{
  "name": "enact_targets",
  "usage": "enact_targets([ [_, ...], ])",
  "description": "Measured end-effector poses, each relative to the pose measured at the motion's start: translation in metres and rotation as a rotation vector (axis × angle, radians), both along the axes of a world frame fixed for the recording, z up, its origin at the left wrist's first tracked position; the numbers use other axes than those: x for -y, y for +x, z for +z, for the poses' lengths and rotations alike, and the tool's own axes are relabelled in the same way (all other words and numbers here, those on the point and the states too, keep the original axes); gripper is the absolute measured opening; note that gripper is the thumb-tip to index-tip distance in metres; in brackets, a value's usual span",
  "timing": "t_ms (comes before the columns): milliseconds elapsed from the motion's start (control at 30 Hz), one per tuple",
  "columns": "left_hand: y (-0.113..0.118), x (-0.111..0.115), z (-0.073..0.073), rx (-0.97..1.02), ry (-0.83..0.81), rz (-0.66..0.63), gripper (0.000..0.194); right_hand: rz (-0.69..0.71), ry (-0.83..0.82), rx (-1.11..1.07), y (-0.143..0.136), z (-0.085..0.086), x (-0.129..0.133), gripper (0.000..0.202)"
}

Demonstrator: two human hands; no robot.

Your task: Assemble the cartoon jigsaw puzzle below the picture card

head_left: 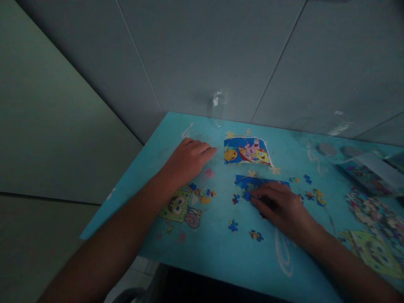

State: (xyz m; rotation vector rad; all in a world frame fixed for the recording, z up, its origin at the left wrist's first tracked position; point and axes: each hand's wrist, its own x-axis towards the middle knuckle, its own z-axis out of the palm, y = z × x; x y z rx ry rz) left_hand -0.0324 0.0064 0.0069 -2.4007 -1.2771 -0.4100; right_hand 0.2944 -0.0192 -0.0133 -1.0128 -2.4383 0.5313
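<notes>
My right hand [279, 202] pinches a blue puzzle piece [246, 196] at the lower left of a partly joined blue strip [244, 181]. Part of that strip is hidden under the hand. My left hand [196, 156] rests on the table with its fingers spread a little, holding nothing. Between and beyond the hands lies a picture card [248, 150] with cartoon figures in a boat. Loose pieces lie nearer me, one blue and yellow [233, 226] and another darker [256, 235].
A clear plastic jar [219, 110] stands at the back of the blue table [202, 248], by the grey wall. On the right are a heap of puzzle pieces [378, 216], a transparent container [366, 168] and several loose pieces [307, 179].
</notes>
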Motion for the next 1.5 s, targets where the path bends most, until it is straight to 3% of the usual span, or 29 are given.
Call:
enact_targets([
  [967, -0.001, -0.002, -0.005, -0.037, -0.029, -0.028, 0.027, 0.035, -0.027, 0.037, -0.004, 0.005, 0.002, 0.012],
  [1500, -0.005, -0.002, -0.015, -0.007, -0.134, -0.086, 0.029, 0.143, -0.086, 0.09, -0.013, 0.016, 0.021, 0.013],
])
